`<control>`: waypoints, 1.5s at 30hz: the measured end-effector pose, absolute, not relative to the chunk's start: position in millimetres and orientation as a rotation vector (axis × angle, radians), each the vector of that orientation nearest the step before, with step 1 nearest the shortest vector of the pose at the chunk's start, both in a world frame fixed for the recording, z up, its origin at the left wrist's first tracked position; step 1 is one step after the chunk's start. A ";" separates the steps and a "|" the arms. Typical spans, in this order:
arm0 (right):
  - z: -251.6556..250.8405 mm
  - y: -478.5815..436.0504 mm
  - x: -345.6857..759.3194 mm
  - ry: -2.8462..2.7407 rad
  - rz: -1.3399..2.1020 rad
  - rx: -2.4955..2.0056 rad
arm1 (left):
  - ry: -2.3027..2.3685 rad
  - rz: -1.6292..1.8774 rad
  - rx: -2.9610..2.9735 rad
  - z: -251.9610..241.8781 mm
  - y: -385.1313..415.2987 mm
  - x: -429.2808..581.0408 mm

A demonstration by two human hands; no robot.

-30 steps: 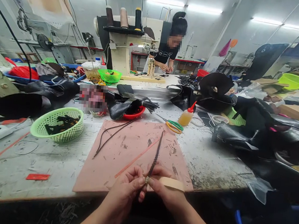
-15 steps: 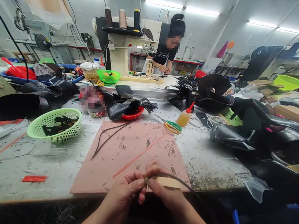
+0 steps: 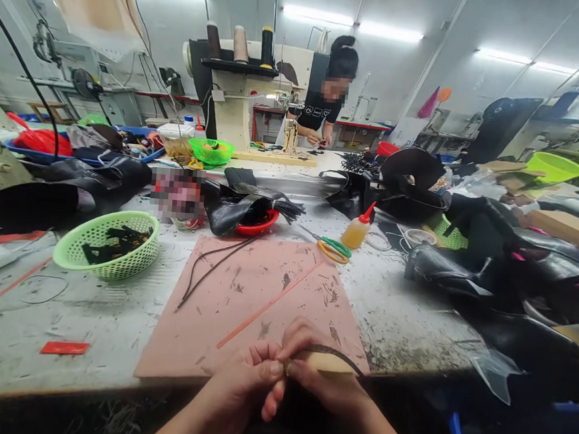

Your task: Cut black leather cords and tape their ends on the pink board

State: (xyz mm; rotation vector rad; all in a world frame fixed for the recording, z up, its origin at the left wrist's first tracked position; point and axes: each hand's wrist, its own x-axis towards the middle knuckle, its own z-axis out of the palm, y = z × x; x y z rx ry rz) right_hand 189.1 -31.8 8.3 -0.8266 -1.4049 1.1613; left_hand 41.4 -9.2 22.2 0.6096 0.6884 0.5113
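My left hand (image 3: 241, 387) and my right hand (image 3: 320, 373) meet at the near edge of the pink cutting mat (image 3: 243, 293). Both pinch one end of a thin dark braided cord (image 3: 332, 351), which curves off to the right over my right hand. A small pale piece sits between the fingertips. A beige tape roll (image 3: 328, 362) lies under my right hand. Another dark cord (image 3: 210, 267) lies on the mat's left part, apart from my hands.
A green basket (image 3: 107, 243) with black pieces stands left. Green-handled scissors (image 3: 334, 248), a glue bottle (image 3: 359, 228) and a red bowl (image 3: 259, 224) sit beyond the mat. Black leather pieces (image 3: 491, 260) pile at right. A person (image 3: 323, 106) works at a sewing machine (image 3: 239, 86) behind.
The braided cord lay up across the mat a second ago; now it is swung round to the right over my right hand. Both hands stay pinched at its end.
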 end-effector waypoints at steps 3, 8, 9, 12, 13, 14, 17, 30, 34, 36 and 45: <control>7.2 -32.4 189.8 -1.393 1.150 -0.790 | 0.686 0.490 0.628 20.8 -9.6 41.5; 9.3 -31.8 189.1 -1.414 1.081 -0.886 | 0.811 0.600 0.966 27.3 -4.6 36.3; 10.6 -31.5 190.0 -1.449 1.051 -0.926 | 0.841 0.594 1.053 28.8 -3.3 34.6; 15.1 -30.2 196.8 -1.620 0.944 -0.996 | 0.866 0.520 1.165 27.6 0.0 31.5; 16.6 -29.4 200.2 -1.695 0.919 -0.998 | 0.855 0.490 1.153 24.6 0.9 31.7; 18.1 -28.6 203.9 -1.774 0.901 -0.995 | 0.850 0.461 1.127 20.6 1.7 32.8; 21.1 -25.2 213.5 -2.000 0.865 -1.045 | 0.885 0.398 1.034 6.0 3.7 41.2; -3.7 27.0 332.8 -2.003 0.511 -2.040 | 1.148 0.617 0.533 14.4 22.4 33.6; -4.0 33.8 364.8 -1.897 0.451 -2.428 | 1.201 0.737 0.510 11.2 34.1 27.3; 1.1 37.4 369.9 -1.895 0.425 -2.485 | 1.222 0.760 0.573 8.1 37.2 23.7; 12.6 117.1 346.9 -1.844 0.218 -2.506 | 1.283 0.814 0.817 12.8 36.5 14.3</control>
